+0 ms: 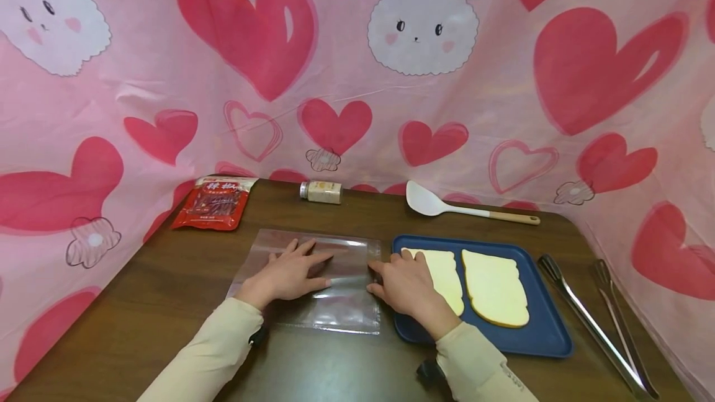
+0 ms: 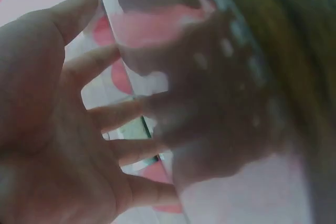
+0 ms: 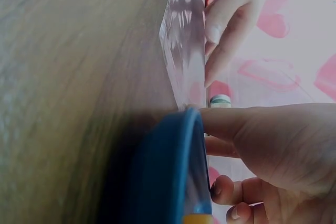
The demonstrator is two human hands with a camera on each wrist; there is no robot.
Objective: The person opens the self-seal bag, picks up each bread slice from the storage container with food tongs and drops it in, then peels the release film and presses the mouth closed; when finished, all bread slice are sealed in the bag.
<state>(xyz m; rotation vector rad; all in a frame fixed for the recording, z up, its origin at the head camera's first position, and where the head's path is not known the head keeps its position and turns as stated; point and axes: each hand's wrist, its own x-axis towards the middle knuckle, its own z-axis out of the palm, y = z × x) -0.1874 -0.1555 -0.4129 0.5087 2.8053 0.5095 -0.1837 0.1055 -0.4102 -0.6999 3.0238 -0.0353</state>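
Observation:
A clear plastic bag [image 1: 346, 312] lies flat on the table. My left hand [image 1: 290, 273] rests on its left half with the fingers spread; the left wrist view shows those fingers [image 2: 131, 153] over the shiny film. At the bag's right edge is my right hand [image 1: 406, 284], its thumb and index finger stretched to the film with their tips apart. The other fingers of that hand [image 3: 231, 190] are bent over the blue tray's rim [image 3: 186, 145]. Two bread slices lie on the tray; the right hand partly covers the left slice [image 1: 444, 275], while the right slice [image 1: 496, 290] shows whole.
A red food packet [image 1: 215, 206] lies at the back left, and a small seasoning jar [image 1: 322, 192] on its side at the back. A white spatula [image 1: 430, 200] with a wooden handle is behind the tray. Metal tongs [image 1: 594, 321] lie to the tray's right. Patterned cloth [image 1: 346, 79] surrounds the table.

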